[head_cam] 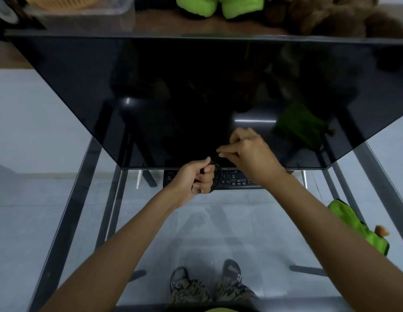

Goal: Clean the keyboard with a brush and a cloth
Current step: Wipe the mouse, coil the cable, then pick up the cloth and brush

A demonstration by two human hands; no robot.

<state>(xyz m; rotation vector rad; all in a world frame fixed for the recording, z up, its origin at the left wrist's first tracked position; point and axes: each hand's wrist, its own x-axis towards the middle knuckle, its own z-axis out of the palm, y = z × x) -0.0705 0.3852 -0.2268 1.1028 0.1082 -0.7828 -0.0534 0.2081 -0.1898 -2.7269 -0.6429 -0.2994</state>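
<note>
L hand (197, 177) fingers curl round a coiled black cable (216, 176); R hand (247, 149) fingers pinch its end, just above. Keyboard (235, 180) lies under both, frame centre, below the dark glass surface (151, 97). Green cloth (358, 226) lower right, well apart.

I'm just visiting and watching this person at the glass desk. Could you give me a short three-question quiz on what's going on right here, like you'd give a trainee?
1. True or false: the left hand holds a coiled black cable.
2. Where is the green cloth? A) on the keyboard B) at the desk's right edge, apart from both hands C) in the right hand
3. Fill in: the black keyboard lies on a tray ____ the dark glass desktop.

Key: 1 true. 2 B. 3 under. The right hand pinches the cable's end.
</note>
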